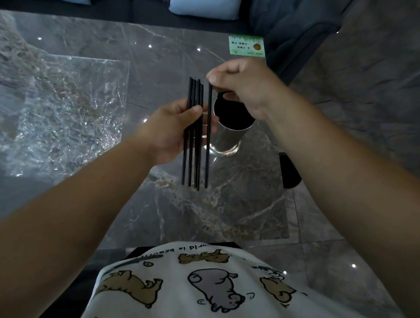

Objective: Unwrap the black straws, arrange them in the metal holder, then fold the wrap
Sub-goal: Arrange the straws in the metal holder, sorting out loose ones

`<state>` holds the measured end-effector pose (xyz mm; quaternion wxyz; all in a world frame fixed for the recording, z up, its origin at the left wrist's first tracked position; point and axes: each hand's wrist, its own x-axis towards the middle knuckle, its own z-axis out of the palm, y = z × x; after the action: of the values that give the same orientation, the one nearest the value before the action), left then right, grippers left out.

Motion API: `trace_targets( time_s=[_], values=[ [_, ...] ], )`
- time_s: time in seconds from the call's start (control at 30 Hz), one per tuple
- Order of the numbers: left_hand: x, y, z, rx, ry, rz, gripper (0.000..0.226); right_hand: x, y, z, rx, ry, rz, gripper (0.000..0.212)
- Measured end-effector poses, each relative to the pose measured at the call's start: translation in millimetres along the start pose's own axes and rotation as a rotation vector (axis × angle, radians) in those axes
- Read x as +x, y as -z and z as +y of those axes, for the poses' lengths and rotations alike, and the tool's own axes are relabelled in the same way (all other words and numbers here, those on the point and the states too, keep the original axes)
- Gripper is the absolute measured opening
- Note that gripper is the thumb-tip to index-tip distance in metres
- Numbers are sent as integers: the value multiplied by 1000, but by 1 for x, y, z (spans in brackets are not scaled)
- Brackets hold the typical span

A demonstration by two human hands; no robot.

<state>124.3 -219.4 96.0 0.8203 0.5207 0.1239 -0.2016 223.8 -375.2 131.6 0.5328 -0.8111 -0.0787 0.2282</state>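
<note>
The marble table [172,210] bears the metal holder [229,135], crinkled wrap [66,113], and a green card [246,46].

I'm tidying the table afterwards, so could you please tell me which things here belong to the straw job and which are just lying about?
Job: black straws, single straw, metal holder, clear wrap.
Lying about: green card, blue cushions.

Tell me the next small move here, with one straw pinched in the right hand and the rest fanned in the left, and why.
Probably lift the single straw clear of the bundle and lower its bottom end into the metal holder. The right hand pinches its top; the left hand grips the others. The holder's mouth looks dark, contents unclear, and the wrap already lies unfolded on the table.
</note>
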Motion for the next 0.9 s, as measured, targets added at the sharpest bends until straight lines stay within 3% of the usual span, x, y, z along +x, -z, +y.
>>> trace_targets(
  time_s=[0.27,0.37,0.43,0.53,0.63,0.77,0.9],
  values=[
    [-2,0,-15,-40,71,41,17,-6,-1,19,-147,61,45,7],
    [-1,6,-17,-60,51,85,15,7,41,19,-223,146,267,7],
    [1,11,-19,-74,38,140,15,18,71,28,-209,90,357,6],
    [4,14,-22,-88,25,216,18,33,88,54,-318,-62,181,28],
    [8,13,-25,-82,28,247,20,42,78,60,-318,-85,-44,47],
    [14,10,-24,-77,32,264,22,49,60,55,-238,-18,-150,34],
    [19,6,-24,-52,17,268,22,54,53,59,-284,28,-106,24]
  ],
)
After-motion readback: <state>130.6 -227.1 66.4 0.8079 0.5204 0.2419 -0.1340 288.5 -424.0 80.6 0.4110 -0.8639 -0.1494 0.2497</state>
